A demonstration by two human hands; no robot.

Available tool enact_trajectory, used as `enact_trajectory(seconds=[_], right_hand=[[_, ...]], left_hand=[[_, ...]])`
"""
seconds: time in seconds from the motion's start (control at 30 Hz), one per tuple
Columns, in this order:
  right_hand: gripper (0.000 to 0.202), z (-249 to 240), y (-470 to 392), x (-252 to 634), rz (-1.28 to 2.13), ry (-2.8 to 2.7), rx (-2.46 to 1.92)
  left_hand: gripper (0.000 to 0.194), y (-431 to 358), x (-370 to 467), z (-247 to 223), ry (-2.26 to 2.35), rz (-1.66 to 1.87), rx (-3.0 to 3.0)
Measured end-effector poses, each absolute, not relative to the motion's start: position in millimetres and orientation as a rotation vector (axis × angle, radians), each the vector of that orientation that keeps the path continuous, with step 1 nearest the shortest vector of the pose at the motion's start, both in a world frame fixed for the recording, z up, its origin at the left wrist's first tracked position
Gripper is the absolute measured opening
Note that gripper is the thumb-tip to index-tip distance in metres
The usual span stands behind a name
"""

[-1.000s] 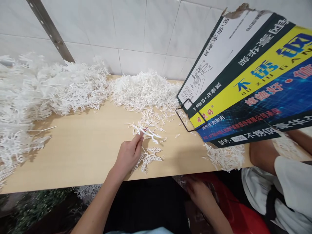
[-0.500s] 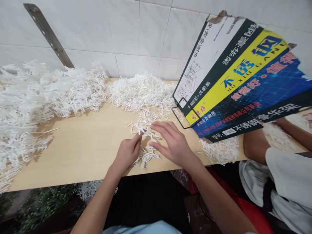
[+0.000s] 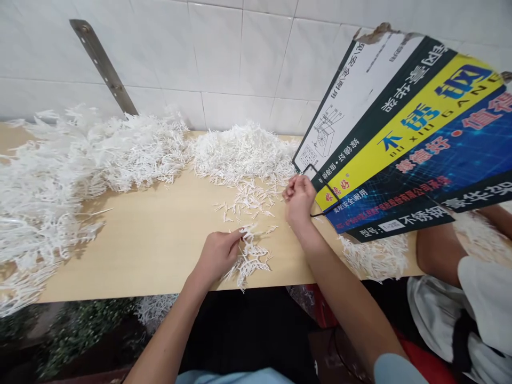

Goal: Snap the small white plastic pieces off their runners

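My left hand (image 3: 219, 254) is closed in a pinch on a white branched plastic sprig (image 3: 249, 232), just above the table. Below its fingertips lies a small heap of similar sprigs (image 3: 252, 261). My right hand (image 3: 300, 200) is curled shut farther forward, beside the lower left corner of a printed cardboard sheet (image 3: 394, 144). A black wire frame (image 3: 325, 184) stands right by it at that corner. Whatever the right fingers hold, if anything, is hidden. Loose white bits (image 3: 254, 197) are scattered between my hands and a white pile (image 3: 244, 152).
A large mound of white sprigs (image 3: 132, 152) covers the left of the wooden table (image 3: 152, 234). A metal bracket (image 3: 106, 66) is fixed to the tiled wall (image 3: 220, 48). Another person's arm (image 3: 438, 253) rests at the right behind the cardboard, near more white pieces (image 3: 378, 256).
My right hand has left the sprig and moved forward and right to the wire frame, its fingers curling closed. My left hand keeps its pinch. The view has shifted slightly left.
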State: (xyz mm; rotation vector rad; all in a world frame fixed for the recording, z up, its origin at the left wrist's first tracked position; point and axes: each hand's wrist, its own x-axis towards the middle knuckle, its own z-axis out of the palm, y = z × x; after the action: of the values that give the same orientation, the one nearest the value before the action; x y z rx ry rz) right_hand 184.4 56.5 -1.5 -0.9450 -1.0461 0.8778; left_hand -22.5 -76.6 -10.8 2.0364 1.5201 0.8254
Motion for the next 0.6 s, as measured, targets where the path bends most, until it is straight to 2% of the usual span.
enact_trajectory(seconds=[0.17, 0.27, 0.37, 0.43, 0.6], right_hand=[[0.028, -3.8, 50.4, 189.0, 0.645, -1.611, -1.105], [0.032, -4.1, 36.0, 183.6, 0.517, -1.901, -1.061], [0.041, 0.9, 26.7, 181.7, 0.473, -1.916, -1.038], [0.047, 9.2, 18.3, 181.3, 0.571, -1.93, -0.969], [0.054, 40.8, -33.2, 163.7, 1.15, -1.939, -0.666]], left_hand=[[0.028, -74.3, -23.2, -0.6, 1.473, 1.028, 1.508], [0.033, -72.1, -23.9, 2.0, 1.331, 1.196, 1.209], [0.03, -73.1, -27.7, 2.4, 1.183, 1.376, 1.026], [0.028, -75.2, -30.8, 4.8, 1.11, 1.477, 0.945], [0.026, -83.7, -27.2, 24.7, 1.026, 1.617, 0.831]])
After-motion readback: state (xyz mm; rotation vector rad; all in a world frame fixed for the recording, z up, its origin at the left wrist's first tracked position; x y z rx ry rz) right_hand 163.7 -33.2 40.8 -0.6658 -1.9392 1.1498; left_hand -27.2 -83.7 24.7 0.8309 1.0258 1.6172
